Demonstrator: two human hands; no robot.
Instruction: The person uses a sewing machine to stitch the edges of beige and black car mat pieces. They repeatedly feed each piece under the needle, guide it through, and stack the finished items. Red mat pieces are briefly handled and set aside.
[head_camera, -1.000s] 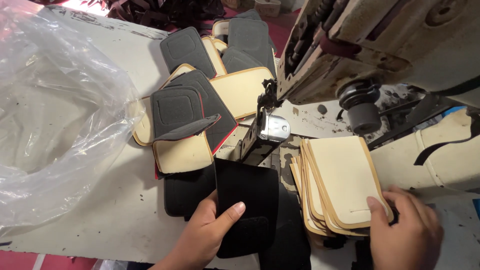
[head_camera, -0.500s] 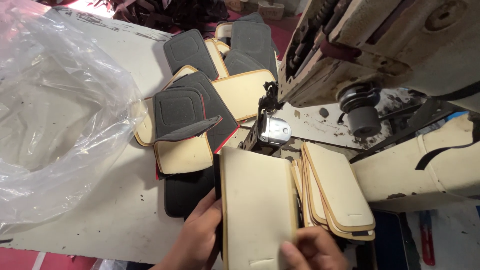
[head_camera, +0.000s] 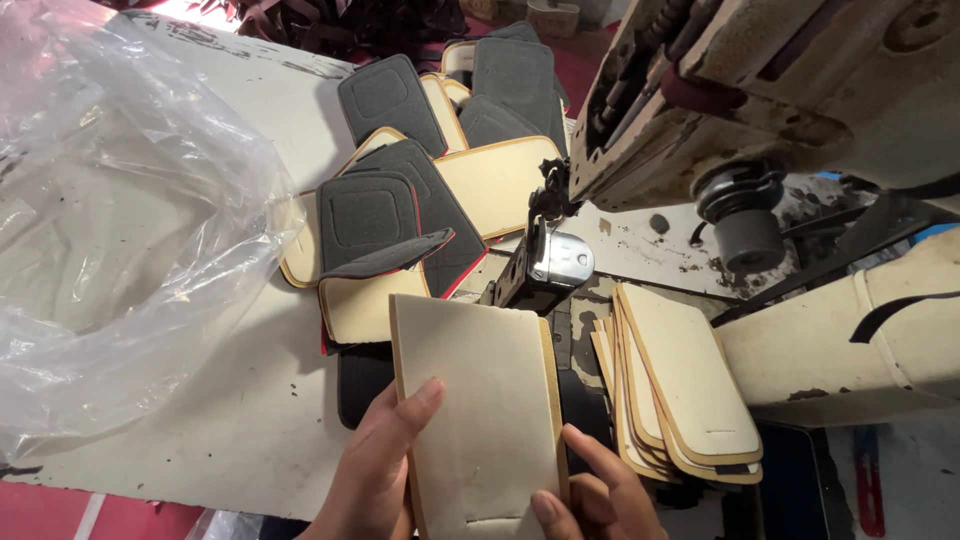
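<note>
Both of my hands hold one cream foam-backed panel (head_camera: 480, 400) in front of the sewing machine's presser foot (head_camera: 545, 262). My left hand (head_camera: 375, 470) grips its left edge with the thumb on top. On the panel's lower right edge sits my right hand (head_camera: 600, 495), fingers curled around it. A stack of several like cream panels (head_camera: 685, 385) lies just to the right. A black piece (head_camera: 360, 385) lies partly under the held panel.
A worn cream industrial sewing machine (head_camera: 760, 90) fills the upper right. Several finished dark grey and cream stitched panels (head_camera: 400, 215) are heaped behind the needle. A large crumpled clear plastic bag (head_camera: 110, 220) covers the table's left side.
My right hand took a cream panel from the right stack and carried it left over the black piece. Both hands now hold it closer to the presser foot.
</note>
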